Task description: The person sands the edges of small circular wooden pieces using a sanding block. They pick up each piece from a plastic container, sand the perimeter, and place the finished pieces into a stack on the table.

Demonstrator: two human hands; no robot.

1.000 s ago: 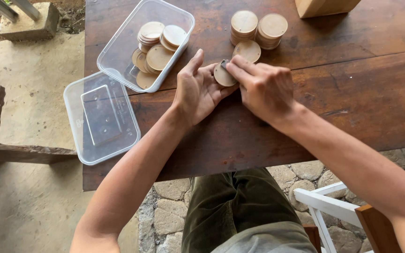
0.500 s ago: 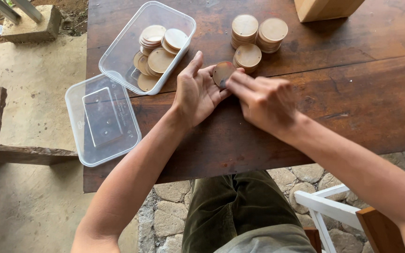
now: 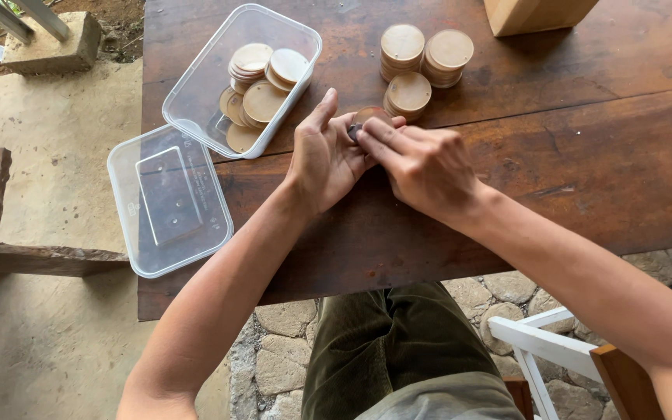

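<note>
Closest to the camera are the person's green trousers (image 3: 398,350) and a bit of a white chair (image 3: 546,342), both just below the near edge of the dark wooden table (image 3: 585,179).

On the table, near its front edge, the two hands meet. The left hand (image 3: 324,155) has its fingers curled around a round wooden disc (image 3: 369,115), with the thumb sticking up. The right hand (image 3: 421,163) pinches the same disc from the other side, fingers closed on its edge. A small dark thing (image 3: 354,131) sits between the fingertips, but it is too small to tell what it is. So the disc is held just above the table, between both hands.

At the table's left edge lies a clear plastic lid (image 3: 169,202), flat and partly hanging off. A bit farther along that side is the clear plastic box (image 3: 204,85), open, with a heap of discs inside (image 3: 262,85).

Farther back on the table, just past the hands, stand three short stacks of discs (image 3: 421,66). It looks like some discs are sorted into stacks and many in the box are left to do.

At the far edge of the table sits a pale wooden block (image 3: 538,12).
</note>
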